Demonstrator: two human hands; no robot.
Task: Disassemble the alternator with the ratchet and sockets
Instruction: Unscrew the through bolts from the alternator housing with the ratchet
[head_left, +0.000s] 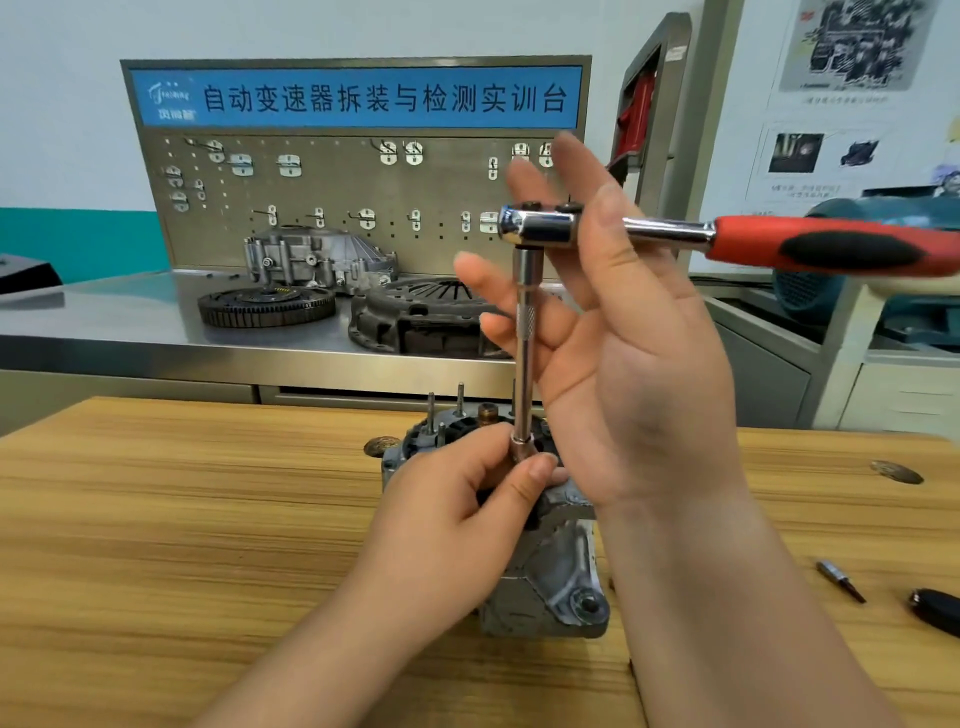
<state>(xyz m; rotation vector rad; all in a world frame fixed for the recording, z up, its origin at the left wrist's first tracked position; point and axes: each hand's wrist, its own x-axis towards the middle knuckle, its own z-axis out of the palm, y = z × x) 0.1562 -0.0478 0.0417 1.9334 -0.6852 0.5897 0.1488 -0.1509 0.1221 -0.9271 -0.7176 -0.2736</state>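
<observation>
Chrome and knurled steel stand in one upright line: ratchet (540, 228) head, slim extension bar (525, 338), then socket (521, 447) atop the alternator (550, 587), mid-worktop (182, 519) on grained wood. The left hand (457, 514) pinches the socket with curled fingers. The right hand (623, 374) is spread, fingers straight, steadying the ratchet head without gripping. Keeping the bar plumb and the socket fully seated should avoid slipping. The cast housing looks rough and the red-black handle rubbery.

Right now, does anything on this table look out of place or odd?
The ratchet juts right, its handle ungripped; the right hand lies straight-fingered at its head, while the left hand pinches the socket on the alternator. A loose bit lies nearby.
</observation>
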